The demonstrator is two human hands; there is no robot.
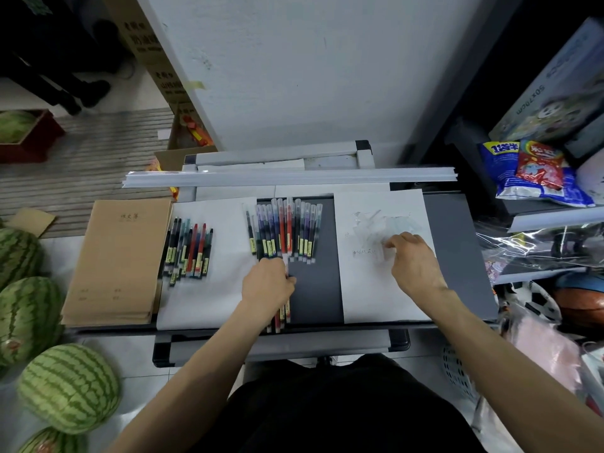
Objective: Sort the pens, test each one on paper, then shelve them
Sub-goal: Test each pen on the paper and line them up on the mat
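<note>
Sorting stage, head view. The left hand (268,284) has its fingers curled round a small bundle of pens (281,317), whose ends stick out below the palm over the grey table (457,256). Just above it, a capped row (287,230) lies fanned across the table and the edge of the left sheet (209,295). A second group (188,250) lies further left on that sheet, beside a stack of brown notebooks (117,259). The right hand (415,263) rests on the right sheet (376,299), fingertips bent down at a blurred heap of clear pieces (379,223), probably caps; whether they pinch anything cannot be told. For a clean sort, the held pens are best laid down by colour, ends level with the row, with the groups well apart and bare paper left for test strokes.
</note>
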